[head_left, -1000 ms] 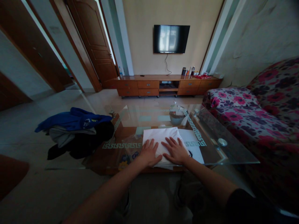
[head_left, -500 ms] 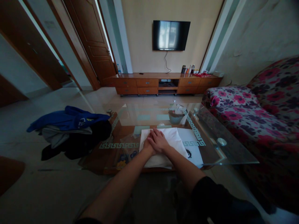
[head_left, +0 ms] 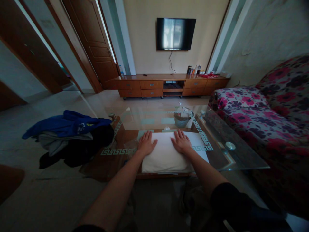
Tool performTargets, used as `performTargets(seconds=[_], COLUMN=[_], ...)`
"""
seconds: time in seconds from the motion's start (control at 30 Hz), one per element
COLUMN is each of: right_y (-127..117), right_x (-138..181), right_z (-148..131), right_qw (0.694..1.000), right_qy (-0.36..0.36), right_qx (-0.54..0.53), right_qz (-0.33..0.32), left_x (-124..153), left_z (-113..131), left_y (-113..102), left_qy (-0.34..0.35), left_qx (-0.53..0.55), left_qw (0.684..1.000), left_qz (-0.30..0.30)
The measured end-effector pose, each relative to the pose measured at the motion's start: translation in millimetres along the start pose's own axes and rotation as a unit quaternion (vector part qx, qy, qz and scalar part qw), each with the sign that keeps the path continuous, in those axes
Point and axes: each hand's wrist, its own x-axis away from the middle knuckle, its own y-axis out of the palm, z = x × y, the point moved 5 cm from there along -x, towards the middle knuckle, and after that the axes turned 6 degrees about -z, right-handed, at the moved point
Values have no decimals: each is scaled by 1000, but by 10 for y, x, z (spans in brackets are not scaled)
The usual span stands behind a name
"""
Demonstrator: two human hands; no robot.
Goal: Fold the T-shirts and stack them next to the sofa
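The left hand (head_left: 146, 144) and right hand (head_left: 181, 141) lie flat on the two sides of a folded white cloth (head_left: 166, 158) on the glass coffee table (head_left: 241, 158), fingers out straight and thumbs spread apart from them.

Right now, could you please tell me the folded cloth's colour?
The flat, rectangular folded cloth is white, showing best in the head view.
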Motion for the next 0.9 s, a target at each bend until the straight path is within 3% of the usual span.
performTargets(seconds=[0.17, 0.33, 0.43, 0.5, 0.63, 0.9], right_y=[-121, -311, -369, -355, -237, -220], right_x=[-9, -10, 42, 89, 163, 229], right_z=[147, 176, 122, 67, 24, 195], right_qw=[1000, 999, 998, 998, 1000, 998], right_qy=[15, 38, 50, 38, 10, 67], right_qx=[-7, -2, 8, 10, -3, -23], right_qz=[8, 12, 46, 58, 23, 4], left_x=[-113, -203, -217, -236, -293, -267], left_z=[-127, -102, -133, -166, -218, -302], left_y=[-81, -182, -215, -220, -202, -188], left_qy=[-61, -21, -44, -65, -87, -134], left_qx=[39, 98, 142, 177, 222, 263], left_qw=[997, 995, 989, 982, 971, 954], left_qz=[16, 3, 21, 32, 33, 56])
